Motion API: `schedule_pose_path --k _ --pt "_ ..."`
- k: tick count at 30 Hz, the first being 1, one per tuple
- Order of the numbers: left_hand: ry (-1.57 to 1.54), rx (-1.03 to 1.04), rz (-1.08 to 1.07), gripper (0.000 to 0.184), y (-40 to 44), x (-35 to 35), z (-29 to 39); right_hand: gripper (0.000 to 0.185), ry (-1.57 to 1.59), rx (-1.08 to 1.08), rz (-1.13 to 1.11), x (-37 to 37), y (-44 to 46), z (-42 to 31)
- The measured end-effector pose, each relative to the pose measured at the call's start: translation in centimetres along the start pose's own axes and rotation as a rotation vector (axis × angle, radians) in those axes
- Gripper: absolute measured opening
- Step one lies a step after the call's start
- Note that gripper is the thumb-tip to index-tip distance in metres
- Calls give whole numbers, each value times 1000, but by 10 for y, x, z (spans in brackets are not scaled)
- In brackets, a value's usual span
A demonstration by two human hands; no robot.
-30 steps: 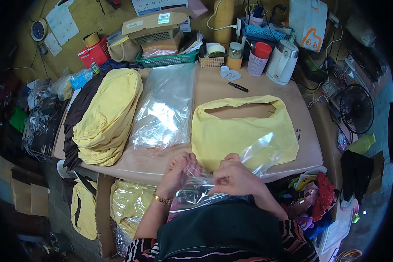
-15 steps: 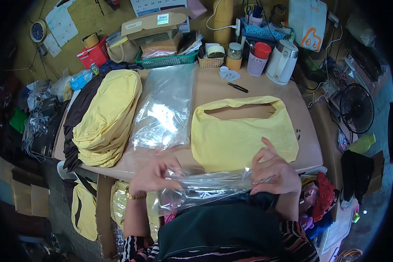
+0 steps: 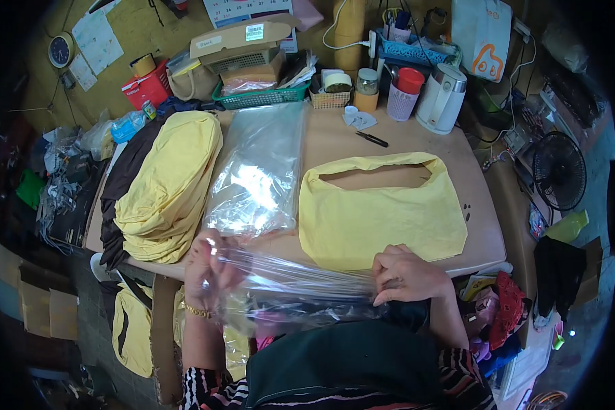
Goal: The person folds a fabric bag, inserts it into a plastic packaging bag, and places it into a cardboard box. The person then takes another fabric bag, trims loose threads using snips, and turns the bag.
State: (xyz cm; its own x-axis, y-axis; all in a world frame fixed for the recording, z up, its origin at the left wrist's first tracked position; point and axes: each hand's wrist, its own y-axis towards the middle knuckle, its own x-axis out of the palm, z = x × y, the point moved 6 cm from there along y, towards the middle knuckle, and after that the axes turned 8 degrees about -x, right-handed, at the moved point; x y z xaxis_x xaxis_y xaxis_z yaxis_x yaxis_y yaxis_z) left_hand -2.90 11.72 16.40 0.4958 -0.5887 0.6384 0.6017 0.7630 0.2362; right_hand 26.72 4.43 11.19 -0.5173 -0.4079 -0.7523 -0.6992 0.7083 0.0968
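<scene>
Between my hands a clear plastic bag is stretched sideways above the table's front edge, its folds bunched into long creases. My left hand is closed on its left end, slightly blurred. At the other end, my right hand pinches the plastic with curled fingers. Just beyond lies a yellow cloth bag, flat, with a wide handle opening at its top. A stack of clear plastic bags rests to the left of it. Further left is a pile of folded yellow cloth bags beside dark brown cloth.
Black thread snips lie near the back of the table. Along the back stand a green basket, jars, a red-lidded cup and a white kettle. A black fan is at the right.
My left hand has moved left and slightly up, pulling the plastic bag wider. My right hand has shifted left and down a little, its raised fingers now curled in.
</scene>
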Motion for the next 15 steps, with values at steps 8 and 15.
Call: schedule_pose_path --k 8,15 --pt "772 -458 -74 11 -14 -33 -49 23 949 -617 1006 -57 -54 16" --pt "16 -43 375 15 -8 -70 -11 28 467 160 -204 8 -20 14"
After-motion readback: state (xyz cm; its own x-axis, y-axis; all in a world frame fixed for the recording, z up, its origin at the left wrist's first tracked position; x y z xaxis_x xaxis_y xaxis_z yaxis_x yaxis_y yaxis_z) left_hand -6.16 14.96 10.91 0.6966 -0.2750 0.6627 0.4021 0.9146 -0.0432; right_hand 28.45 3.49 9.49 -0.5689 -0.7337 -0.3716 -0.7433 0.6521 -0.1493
